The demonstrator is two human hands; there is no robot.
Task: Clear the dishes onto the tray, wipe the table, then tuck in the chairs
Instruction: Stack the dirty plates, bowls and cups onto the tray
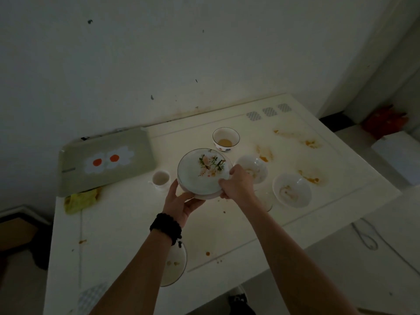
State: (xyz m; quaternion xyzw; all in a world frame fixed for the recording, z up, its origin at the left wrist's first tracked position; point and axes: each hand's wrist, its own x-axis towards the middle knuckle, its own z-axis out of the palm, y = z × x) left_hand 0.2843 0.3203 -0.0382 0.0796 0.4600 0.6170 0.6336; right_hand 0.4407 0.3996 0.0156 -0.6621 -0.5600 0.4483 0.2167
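Both forearms are seen closest to the lens, reaching forward over the white table (136,223), which is stained with orange smears and crumbs. Against the wall at the table's far left, the green tray (75,178) with two white flowers is laid flat, with nothing on it. A floral plate (200,176) is held tilted above the table centre, stacked on what looks like a second plate whose rim shows beneath; the stack is gripped from both sides. The left hand (181,201), with a black bead bracelet (167,227) at the wrist, is closed on the near left edge, thumb on top and palm under. The right hand (236,180) is clamped on the right rim, fingers curled over it. Another dirty plate (175,267) is partly hidden under the left forearm near the front edge. A soiled white bowl (292,189) is set to the right of the hands, and a second soiled bowl (254,167) is seen just behind the right hand. A small rimmed bowl (226,138) with brownish residue is placed behind the held plate. A crumpled yellow cloth (79,200) is left touching the tray's near edge. A small white cup (161,179) is stood between tray and held plate.
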